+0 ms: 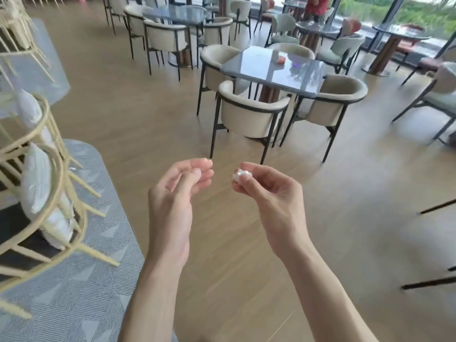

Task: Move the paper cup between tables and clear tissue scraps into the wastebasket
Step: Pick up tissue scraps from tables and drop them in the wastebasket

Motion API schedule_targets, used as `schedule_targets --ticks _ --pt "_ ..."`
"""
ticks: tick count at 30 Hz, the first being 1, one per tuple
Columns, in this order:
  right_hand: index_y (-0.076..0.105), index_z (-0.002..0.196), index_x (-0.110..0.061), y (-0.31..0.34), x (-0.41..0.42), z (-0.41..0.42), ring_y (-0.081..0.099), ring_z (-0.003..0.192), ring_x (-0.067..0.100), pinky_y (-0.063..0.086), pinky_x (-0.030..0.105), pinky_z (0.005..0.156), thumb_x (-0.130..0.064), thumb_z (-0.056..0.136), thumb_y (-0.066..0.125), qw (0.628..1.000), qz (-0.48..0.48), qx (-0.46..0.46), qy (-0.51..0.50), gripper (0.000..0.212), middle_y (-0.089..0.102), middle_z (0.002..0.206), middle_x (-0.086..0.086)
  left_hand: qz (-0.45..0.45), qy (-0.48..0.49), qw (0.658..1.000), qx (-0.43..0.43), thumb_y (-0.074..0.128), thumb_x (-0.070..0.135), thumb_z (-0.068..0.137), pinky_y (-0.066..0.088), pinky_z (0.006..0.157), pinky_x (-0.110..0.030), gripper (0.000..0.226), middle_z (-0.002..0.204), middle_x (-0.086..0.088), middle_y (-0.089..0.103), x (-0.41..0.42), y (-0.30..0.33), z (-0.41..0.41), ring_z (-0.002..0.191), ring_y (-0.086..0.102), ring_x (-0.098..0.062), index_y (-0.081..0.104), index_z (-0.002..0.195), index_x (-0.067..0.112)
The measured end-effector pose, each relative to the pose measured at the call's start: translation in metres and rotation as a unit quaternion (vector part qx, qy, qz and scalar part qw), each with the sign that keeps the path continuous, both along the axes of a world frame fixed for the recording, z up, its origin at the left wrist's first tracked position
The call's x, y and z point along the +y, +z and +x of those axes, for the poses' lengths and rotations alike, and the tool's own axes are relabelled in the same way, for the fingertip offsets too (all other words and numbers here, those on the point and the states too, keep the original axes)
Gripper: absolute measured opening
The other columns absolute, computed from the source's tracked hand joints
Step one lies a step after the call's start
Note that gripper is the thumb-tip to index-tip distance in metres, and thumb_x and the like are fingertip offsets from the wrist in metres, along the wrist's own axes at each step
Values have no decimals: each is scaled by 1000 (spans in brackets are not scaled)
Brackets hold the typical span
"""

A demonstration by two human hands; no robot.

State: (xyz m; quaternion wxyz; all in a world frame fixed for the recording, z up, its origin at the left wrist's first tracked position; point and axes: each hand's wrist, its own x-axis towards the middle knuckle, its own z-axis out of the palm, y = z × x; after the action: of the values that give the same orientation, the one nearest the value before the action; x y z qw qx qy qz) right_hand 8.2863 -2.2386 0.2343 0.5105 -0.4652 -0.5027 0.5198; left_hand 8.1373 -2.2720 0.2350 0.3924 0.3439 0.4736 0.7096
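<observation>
Tissue scrap pinched in the right hand, paper cup on the far worktop

A small crumpled white tissue scrap sits between the thumb and fingertips of the right hand, held out at mid-height over the wooden floor. The left hand is just beside it, apart from the scrap, its fingers loosely curled with thumb near the fingertips and nothing seen in them. Well ahead, a glossy grey worktop carries what looks like a white paper cup with a small reddish thing just beside it; blur hides the detail. Cream armchairs with dark frames ring that worktop. At the left edge stand pale yellow wire-frame chairs with white cushions on a grey patterned carpet.
</observation>
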Motion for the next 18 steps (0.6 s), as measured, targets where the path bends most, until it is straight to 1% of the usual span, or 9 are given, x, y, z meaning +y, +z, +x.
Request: schedule_targets --ticks 3,7,11,14,18 --pt "78 107 -14 2 49 -26 78 86 16 59 28 92 -18 96 74 1000 9 12 14 12 81 94 0 9 12 1000 3 57 14 90 56 96 -41 19 108 -12 78 39 3 -22 105 74 -30 76 94 12" --pt "78 106 -12 -1 116 -56 78 86 15 60 35 94 -18 96 75 999 22 17 34 12 80 95 -3 5 28 1000 4 57 16 89 56 97 -41 20 109 -11 78 92 3 -50 106 74 -29 75 96 11" --pt "78 106 -12 -7 193 -86 78 87 18 60 36 95 -18 96 75 997 31 41 63 13 80 94 2 14 56 998 13 57 16 93 55 99 -43 20 111 -12 78 156 0 -81 109 73 -30 76 98 11" --pt "78 104 -12 -8 256 -118 78 88 20 61 34 93 -18 95 75 993 36 63 97 11 81 94 4 26 85 996 9 57 18 90 56 98 -42 20 111 -14 77 215 4 -105 109 73 -31 75 96 11" --pt "78 103 -14 4 347 -170 77 85 19 60 43 97 -15 95 75 984 31 76 161 8 80 94 5 47 133 990 17 57 17 91 56 96 -39 20 112 -14 77 298 22 -146 109 73 -32 75 95 12"
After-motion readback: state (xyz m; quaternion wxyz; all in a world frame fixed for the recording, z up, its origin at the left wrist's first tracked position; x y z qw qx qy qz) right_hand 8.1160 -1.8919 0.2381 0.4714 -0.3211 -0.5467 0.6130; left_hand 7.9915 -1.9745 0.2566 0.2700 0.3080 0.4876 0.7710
